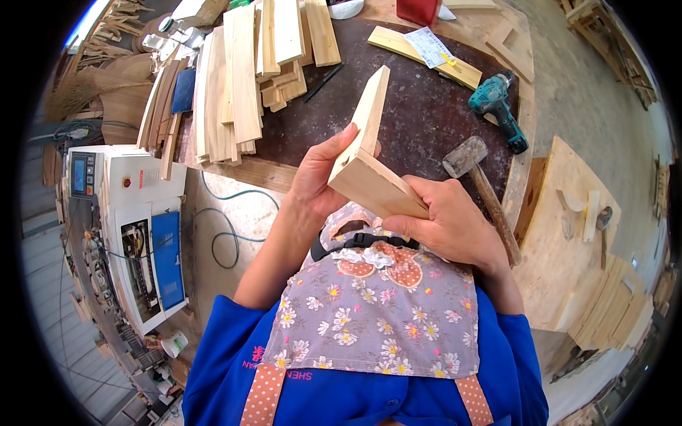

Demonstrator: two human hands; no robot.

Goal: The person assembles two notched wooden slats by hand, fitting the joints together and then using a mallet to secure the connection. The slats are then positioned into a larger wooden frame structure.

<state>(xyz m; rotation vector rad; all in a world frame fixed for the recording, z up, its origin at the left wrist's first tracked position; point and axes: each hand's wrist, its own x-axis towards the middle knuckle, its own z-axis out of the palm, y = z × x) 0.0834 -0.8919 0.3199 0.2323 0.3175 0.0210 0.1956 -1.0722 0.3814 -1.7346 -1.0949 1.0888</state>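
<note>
Two pale wooden boards meet at a corner between my hands, above the near edge of the dark worktable (419,121). My left hand (320,170) is wrapped round the longer board (371,106), which points up and away from me. My right hand (447,220) grips the far end of the shorter board (376,186), thumb on the near side. At the corner the boards touch; whether they are fastened I cannot tell. A mallet (469,157) with a wooden handle lies right of my right hand. Beyond it rests a teal cordless drill (497,110).
Stacked planks (238,78) fill the table's left side, with a black pen-like stick (323,83) beside them. A paper sheet (430,47) lies on a plank at the back. A white machine (153,227) stands left, a blue hose (231,234) on the floor, a plywood surface (568,263) right.
</note>
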